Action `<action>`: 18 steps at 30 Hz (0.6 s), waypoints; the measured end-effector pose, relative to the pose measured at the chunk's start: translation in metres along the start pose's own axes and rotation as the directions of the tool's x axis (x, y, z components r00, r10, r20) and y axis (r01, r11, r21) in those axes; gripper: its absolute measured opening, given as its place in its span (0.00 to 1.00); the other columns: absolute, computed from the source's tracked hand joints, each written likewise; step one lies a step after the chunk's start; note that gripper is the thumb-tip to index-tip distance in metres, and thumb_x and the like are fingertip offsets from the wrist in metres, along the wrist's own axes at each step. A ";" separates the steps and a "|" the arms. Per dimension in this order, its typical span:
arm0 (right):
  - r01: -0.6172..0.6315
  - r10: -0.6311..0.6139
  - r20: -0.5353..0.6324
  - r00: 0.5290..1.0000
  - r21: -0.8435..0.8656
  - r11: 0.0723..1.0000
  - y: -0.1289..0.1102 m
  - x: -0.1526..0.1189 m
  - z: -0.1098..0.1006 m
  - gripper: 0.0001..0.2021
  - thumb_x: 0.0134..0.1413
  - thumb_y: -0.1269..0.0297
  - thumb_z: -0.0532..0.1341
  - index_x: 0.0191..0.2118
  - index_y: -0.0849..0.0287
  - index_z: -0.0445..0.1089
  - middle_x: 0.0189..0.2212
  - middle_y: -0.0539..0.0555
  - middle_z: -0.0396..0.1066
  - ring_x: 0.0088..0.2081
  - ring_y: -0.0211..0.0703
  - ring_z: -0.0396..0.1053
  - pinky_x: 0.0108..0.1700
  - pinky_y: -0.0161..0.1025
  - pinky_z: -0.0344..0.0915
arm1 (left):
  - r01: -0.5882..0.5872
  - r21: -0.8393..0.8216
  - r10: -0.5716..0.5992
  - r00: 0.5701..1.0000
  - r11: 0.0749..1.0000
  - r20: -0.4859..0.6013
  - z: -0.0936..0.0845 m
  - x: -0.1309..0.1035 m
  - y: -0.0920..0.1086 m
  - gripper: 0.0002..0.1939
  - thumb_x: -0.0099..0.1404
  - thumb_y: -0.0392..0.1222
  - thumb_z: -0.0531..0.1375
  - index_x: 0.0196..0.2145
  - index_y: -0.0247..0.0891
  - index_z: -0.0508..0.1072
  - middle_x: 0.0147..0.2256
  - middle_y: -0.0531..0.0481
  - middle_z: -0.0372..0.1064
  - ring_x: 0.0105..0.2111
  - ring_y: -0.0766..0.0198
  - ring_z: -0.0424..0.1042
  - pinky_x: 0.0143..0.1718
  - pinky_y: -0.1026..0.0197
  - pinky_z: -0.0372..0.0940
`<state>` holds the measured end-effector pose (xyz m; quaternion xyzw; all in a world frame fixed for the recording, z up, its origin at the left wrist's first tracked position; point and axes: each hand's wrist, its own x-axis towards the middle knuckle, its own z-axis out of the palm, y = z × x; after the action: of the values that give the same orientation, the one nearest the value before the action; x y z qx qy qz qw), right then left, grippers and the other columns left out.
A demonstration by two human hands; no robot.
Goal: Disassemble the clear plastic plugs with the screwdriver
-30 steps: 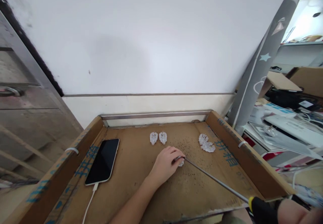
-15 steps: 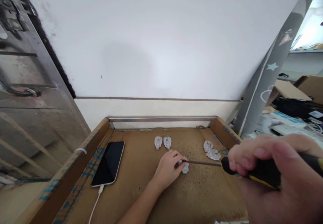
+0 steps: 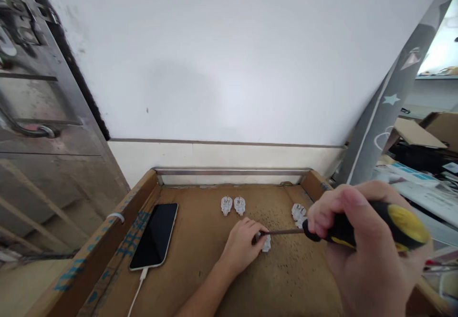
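My left hand (image 3: 240, 243) rests on the cardboard with its fingers closed on a small clear plastic electrical plug (image 3: 266, 244), which is partly hidden under the fingertips. In my right hand (image 3: 368, 255) is a screwdriver (image 3: 408, 224) with a black and yellow handle, gripped in a wrapped fist. Its long thin shaft points left, and the tip reaches the plug at my left fingertips; the exact contact is hidden. Two more clear plugs, a left one (image 3: 226, 205) and a right one (image 3: 239, 205), lie prongs up beyond my left hand.
Further clear plug pieces (image 3: 298, 212) lie at the right, partly behind my right hand. A phone (image 3: 154, 236) with a white cable (image 3: 138, 288) lies on the left. Raised cardboard edges (image 3: 103, 245) border the work surface, and a white wall (image 3: 229, 69) stands behind.
My right hand and the screwdriver have shifted left, showing more of the yellow handle end. The left hand still holds the plug. The view has tilted slightly.
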<state>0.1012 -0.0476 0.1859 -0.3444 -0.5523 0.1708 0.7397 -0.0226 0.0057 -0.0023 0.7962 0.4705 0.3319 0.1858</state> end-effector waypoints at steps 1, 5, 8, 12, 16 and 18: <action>-0.005 0.006 -0.018 1.000 0.039 0.999 -0.001 0.000 0.002 0.11 0.50 0.64 0.60 0.23 0.61 0.59 0.13 0.46 0.57 0.15 0.32 0.59 0.15 0.30 0.55 | -0.006 0.009 0.006 1.000 1.000 -0.005 0.000 0.000 0.000 0.05 0.62 0.36 0.58 0.37 0.41 0.72 0.35 0.53 0.72 0.38 0.61 0.67 0.41 0.59 0.60; -0.022 0.026 -0.039 0.999 0.104 0.994 -0.004 0.000 0.004 0.11 0.49 0.65 0.61 0.22 0.61 0.60 0.12 0.46 0.57 0.14 0.31 0.58 0.14 0.29 0.52 | -0.021 0.047 0.022 1.000 0.999 -0.022 0.000 -0.001 0.001 0.06 0.61 0.36 0.57 0.36 0.41 0.71 0.35 0.52 0.72 0.38 0.61 0.66 0.41 0.59 0.60; -0.039 0.044 -0.042 0.998 0.116 0.992 -0.006 0.001 0.002 0.11 0.48 0.64 0.61 0.21 0.61 0.61 0.12 0.47 0.58 0.14 0.32 0.58 0.14 0.29 0.53 | -0.019 0.092 0.022 0.999 0.996 -0.030 -0.001 -0.002 0.002 0.06 0.60 0.35 0.56 0.36 0.40 0.70 0.35 0.52 0.71 0.37 0.61 0.66 0.39 0.59 0.59; -0.067 0.073 -0.057 0.996 0.097 0.993 -0.007 0.000 0.003 0.11 0.49 0.64 0.61 0.21 0.61 0.60 0.12 0.46 0.58 0.14 0.31 0.58 0.15 0.29 0.53 | -0.057 0.175 0.062 0.998 0.983 -0.024 -0.002 -0.001 0.004 0.08 0.58 0.34 0.56 0.37 0.40 0.69 0.35 0.52 0.71 0.37 0.60 0.66 0.38 0.58 0.58; -0.068 0.072 -0.037 0.997 0.116 0.991 -0.006 -0.002 0.003 0.12 0.50 0.65 0.60 0.21 0.61 0.59 0.13 0.46 0.57 0.14 0.29 0.55 0.15 0.29 0.52 | -0.071 0.213 0.075 0.997 0.975 -0.009 -0.003 0.002 0.005 0.10 0.55 0.33 0.57 0.37 0.41 0.69 0.35 0.52 0.71 0.37 0.59 0.66 0.38 0.58 0.57; -0.060 0.061 -0.007 0.998 0.108 0.992 -0.005 -0.003 0.002 0.11 0.50 0.65 0.61 0.22 0.61 0.59 0.13 0.47 0.57 0.15 0.28 0.54 0.16 0.29 0.52 | -0.074 0.223 0.075 0.997 0.972 0.003 -0.003 0.004 0.006 0.10 0.55 0.33 0.56 0.37 0.40 0.69 0.36 0.52 0.71 0.37 0.59 0.66 0.38 0.57 0.57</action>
<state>0.0979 -0.0521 0.1879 -0.3215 -0.5280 0.2208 0.7544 -0.0201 0.0060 0.0049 0.8282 0.4751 0.2858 0.0815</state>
